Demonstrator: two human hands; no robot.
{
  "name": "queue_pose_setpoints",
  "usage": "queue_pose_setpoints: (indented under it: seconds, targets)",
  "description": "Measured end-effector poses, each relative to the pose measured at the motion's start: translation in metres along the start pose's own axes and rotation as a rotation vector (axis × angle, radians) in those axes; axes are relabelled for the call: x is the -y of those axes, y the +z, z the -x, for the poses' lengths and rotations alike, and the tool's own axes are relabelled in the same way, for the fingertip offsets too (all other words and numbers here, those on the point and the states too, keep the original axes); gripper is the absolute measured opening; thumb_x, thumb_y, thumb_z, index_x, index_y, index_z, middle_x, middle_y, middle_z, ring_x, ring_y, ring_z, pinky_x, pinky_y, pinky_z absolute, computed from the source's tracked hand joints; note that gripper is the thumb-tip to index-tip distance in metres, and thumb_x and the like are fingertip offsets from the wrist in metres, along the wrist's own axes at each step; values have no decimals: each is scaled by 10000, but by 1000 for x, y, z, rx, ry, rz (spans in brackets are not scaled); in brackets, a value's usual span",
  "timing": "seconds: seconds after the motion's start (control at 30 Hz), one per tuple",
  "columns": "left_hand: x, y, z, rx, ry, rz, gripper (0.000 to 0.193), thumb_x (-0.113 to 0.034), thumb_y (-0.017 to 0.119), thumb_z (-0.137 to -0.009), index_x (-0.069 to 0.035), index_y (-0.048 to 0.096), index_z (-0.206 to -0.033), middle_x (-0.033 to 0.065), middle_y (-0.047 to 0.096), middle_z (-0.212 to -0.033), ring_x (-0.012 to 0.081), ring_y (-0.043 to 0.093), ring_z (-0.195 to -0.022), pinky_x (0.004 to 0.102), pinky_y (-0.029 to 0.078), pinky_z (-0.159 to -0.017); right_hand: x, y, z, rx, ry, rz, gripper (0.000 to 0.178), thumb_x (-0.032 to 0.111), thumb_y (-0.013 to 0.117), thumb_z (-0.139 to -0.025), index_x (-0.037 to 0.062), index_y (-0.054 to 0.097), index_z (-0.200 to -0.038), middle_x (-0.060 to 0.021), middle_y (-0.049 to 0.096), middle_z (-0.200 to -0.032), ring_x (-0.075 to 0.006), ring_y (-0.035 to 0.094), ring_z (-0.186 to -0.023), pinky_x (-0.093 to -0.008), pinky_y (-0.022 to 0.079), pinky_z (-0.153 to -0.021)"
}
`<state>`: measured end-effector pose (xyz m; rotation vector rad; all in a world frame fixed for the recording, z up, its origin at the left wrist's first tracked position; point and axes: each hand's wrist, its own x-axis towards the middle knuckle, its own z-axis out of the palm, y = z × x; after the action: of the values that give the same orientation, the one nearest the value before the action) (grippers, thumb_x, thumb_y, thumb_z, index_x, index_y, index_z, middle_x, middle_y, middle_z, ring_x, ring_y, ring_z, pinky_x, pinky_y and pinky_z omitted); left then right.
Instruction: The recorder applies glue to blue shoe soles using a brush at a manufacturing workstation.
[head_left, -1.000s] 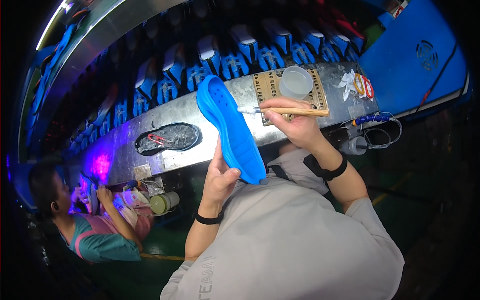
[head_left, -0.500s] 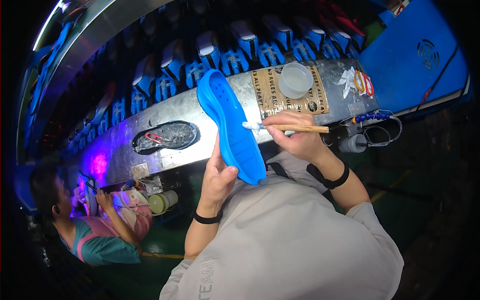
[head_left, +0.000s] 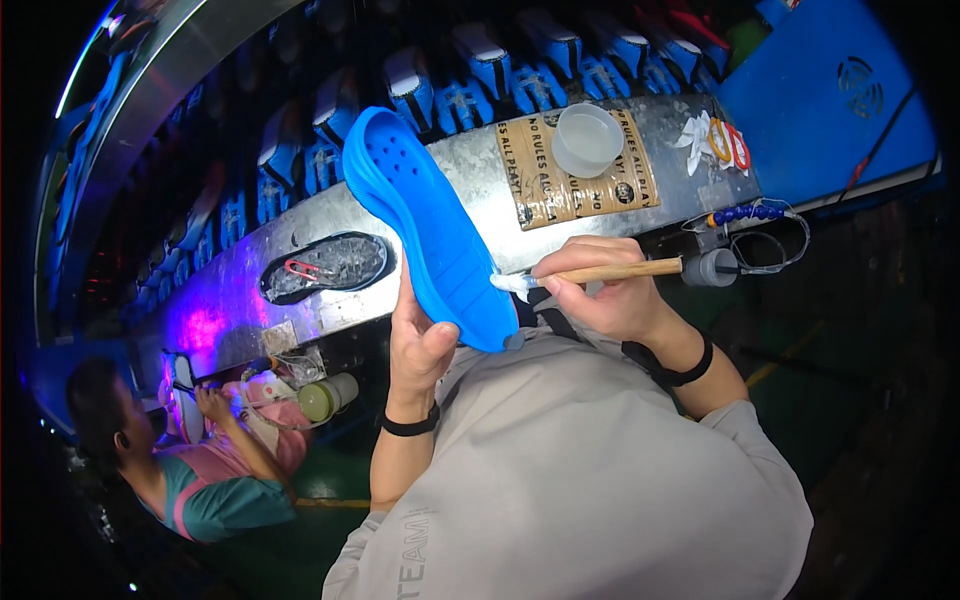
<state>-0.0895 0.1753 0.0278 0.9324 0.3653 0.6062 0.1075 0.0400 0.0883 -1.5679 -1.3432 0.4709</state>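
A bright blue shoe sole (head_left: 432,228) lies tilted in my left hand (head_left: 422,345), its hollow inner side facing up. My thumb presses the near side edge while the other fingers are hidden beneath. Small holes show at the sole's far end, and grooves cross the nearer part. In my right hand (head_left: 605,290) is a brush (head_left: 628,271) with a wooden handle, pinched between thumb and fingers. Its white bristle tip touches the right inner edge of the sole, near the close end.
On the metal bench (head_left: 460,160) a clear plastic cup (head_left: 587,140) stands on brown-taped cardboard (head_left: 530,200). Orange-and-red-handled scissors (head_left: 728,143) lie right. A dark tray (head_left: 325,268) sits left. Beyond, blue shoes (head_left: 485,55) line a rack. A co-worker (head_left: 200,460) sits at left.
The brush has slid along the sole's right edge toward its near end. The sole's far end has swung left and farther away, and my right hand has come slightly nearer.
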Motion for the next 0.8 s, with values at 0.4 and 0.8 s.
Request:
queue_pose_setpoints:
  seconds: [0.4, 0.8]
  targets:
    - [-5, -1, 0, 57, -5, -35, 1175, -352, 859, -742, -47, 129, -1610, 156, 465, -1464, 281, 509, -1331, 428, 429, -1109, -7, 0, -4, -119, -20, -122, 111, 56, 682, -879, 3, 734, -962, -105, 723, -861, -208, 667, -723, -318, 525, -680]
    - [-3, 0, -2, 9, 44, -106, 1137, -408, 869, -743, -31, 200, -1582, 153, 472, -1464, 291, 518, -1327, 439, 439, -1101, -2, -2, 7, 0, -80, -17, 64, 52, 695, -836, 33, 726, -888, -81, 709, -797, -213, 637, -651, -320, 504, -607]
